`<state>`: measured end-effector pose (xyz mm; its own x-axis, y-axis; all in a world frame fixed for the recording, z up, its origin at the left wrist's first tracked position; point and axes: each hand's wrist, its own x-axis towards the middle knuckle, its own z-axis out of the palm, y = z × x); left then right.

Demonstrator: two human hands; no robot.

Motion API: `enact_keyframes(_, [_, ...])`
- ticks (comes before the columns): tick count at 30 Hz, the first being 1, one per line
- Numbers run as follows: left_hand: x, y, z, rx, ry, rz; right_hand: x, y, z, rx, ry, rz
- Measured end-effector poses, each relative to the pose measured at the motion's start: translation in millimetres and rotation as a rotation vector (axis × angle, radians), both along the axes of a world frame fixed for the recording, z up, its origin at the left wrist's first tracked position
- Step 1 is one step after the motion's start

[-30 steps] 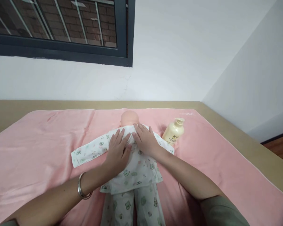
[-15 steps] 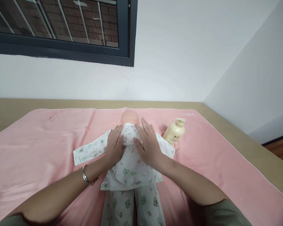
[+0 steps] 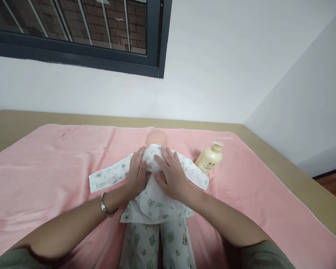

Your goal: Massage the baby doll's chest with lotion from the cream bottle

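Observation:
A baby doll (image 3: 156, 138) lies on its back on a pink towel (image 3: 44, 168), dressed in a white printed shirt (image 3: 154, 201) and matching trousers (image 3: 156, 243). Both my hands rest on the doll's chest just below its neck. My left hand (image 3: 137, 172), with a silver bangle on the wrist, has its fingers curled into the shirt fabric. My right hand (image 3: 170, 173) lies beside it, its fingers bent and pressed on the bunched cloth near the collar.
A cream pump bottle (image 3: 210, 157) lies tilted on the towel to the doll's right. The towel covers a tan surface (image 3: 296, 175) set against a white wall. A dark-framed window (image 3: 72, 33) is up on the left.
Both hands slid up from the chest toward the collar and drew together, and their fingers went from flat to gathering the shirt fabric. The view tilted slightly.

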<state>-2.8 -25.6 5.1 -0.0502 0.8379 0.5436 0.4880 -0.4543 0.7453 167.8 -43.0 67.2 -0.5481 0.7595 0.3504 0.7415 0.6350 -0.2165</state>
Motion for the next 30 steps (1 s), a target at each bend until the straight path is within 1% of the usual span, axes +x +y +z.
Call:
enact_keyframes(2, [-0.1,-0.2,0.6,0.002,0.006,0.004,0.6,0.5,-1.4,0.014,0.019,0.008])
enact_keyframes(5, [-0.4,0.1,0.7,0.003,0.007,0.014,1.5,2.0,-4.2,-0.028,0.023,0.037])
enact_keyframes(9, [-0.9,1.2,-0.5,-0.006,0.004,0.004,0.8,3.5,-7.6,-0.013,0.066,-0.001])
enact_keyframes(11, [-1.0,1.8,-1.2,-0.009,-0.001,0.007,-0.5,0.1,-7.1,-0.036,0.023,0.011])
enact_keyframes(13, [-1.3,2.1,-1.4,-0.01,-0.012,0.01,-1.8,-8.9,-3.6,-0.052,-0.033,0.015])
enact_keyframes(15, [-1.9,1.8,-1.0,-0.022,-0.036,0.0,-2.2,-23.1,2.2,-0.046,-0.084,0.075])
enact_keyframes(18, [-2.8,-0.1,0.9,-0.045,-0.085,-0.022,-0.7,-45.2,9.6,-0.042,-0.175,0.301])
enact_keyframes(20, [-2.8,-0.8,2.3,-0.061,-0.131,-0.031,1.2,-53.2,10.5,-0.035,-0.233,0.401])
enact_keyframes(23, [-2.1,2.5,3.3,-0.106,-0.223,-0.006,3.8,-52.6,5.8,0.012,-0.277,0.449])
enact_keyframes(26, [-1.9,10.7,5.5,-0.149,-0.32,0.04,5.3,-45.7,-1.7,0.081,-0.254,0.468])
enact_keyframes(28, [-2.7,16.5,10.5,-0.155,-0.384,0.058,5.5,-42.1,-6.3,0.117,-0.217,0.465])
enact_keyframes(30, [-4.0,21.5,19.4,-0.152,-0.437,0.063,5.0,-41.4,-10.3,0.122,-0.188,0.483])
